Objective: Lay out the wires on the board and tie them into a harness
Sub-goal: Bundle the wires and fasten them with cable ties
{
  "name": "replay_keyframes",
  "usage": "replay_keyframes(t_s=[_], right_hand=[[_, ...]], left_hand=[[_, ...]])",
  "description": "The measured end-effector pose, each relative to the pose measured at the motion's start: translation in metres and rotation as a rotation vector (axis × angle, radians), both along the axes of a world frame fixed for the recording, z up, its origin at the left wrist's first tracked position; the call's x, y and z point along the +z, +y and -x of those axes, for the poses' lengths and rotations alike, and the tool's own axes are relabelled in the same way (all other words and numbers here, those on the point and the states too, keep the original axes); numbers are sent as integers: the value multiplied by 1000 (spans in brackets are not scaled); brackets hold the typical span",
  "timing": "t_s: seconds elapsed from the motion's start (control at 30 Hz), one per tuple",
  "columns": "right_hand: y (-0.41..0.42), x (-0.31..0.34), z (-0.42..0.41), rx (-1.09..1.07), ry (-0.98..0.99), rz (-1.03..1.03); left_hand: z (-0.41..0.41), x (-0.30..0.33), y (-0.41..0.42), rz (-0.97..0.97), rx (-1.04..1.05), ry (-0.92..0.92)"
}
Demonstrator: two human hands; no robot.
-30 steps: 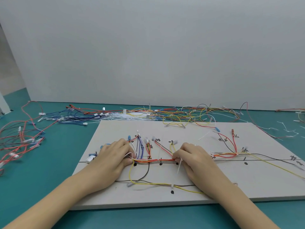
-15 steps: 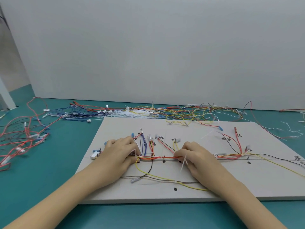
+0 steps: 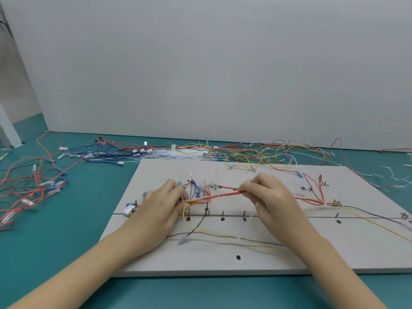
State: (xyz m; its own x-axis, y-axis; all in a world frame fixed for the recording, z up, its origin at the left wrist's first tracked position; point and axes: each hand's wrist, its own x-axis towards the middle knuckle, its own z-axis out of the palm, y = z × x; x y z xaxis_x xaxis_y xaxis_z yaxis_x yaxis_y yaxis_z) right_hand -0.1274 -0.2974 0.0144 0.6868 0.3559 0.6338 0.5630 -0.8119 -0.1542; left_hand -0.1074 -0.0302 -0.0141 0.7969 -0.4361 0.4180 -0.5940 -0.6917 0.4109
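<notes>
A white board (image 3: 289, 259) with a drawn black line and dots lies on the teal table. A bundle of red, orange and yellow wires (image 3: 219, 195) is stretched above the board between my hands. My left hand (image 3: 162, 204) pinches its left end, where a white cable tie stands up beside the fingers. My right hand (image 3: 267, 197) pinches its right end, and a white cable tie (image 3: 253, 214) hangs down from that spot. Loose black and yellow wires (image 3: 223, 238) trail across the board's near half. A white connector (image 3: 128, 209) sits at the harness's left end.
Spare wires lie in a heap (image 3: 223, 152) along the board's far edge, with white cable ties among them. More red and black wires (image 3: 29, 181) spread over the table at the left. Cut tie ends (image 3: 399, 177) lie at the far right. A grey wall stands behind.
Both hands have lifted the wire bundle off the board's drawn line and away from me, pulling it taut. The camera view has shifted and the loose wires blur from movement.
</notes>
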Motion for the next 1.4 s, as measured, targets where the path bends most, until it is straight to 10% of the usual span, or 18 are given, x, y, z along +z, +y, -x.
replay_keyframes(t_s=[0.33,0.5,1.2,1.4], right_hand=[[-25,-10,-4,-81,230,-19],[-36,-5,-10,-160,350,41],[-47,25,-84,-572,-588,12],[-46,51,-86,-500,-583,-236]], left_hand=[[-4,16,5,139,-2,-38],[-8,19,20,-210,124,52],[-38,57,-18,-65,343,-448],[-31,55,-41,36,349,-533]])
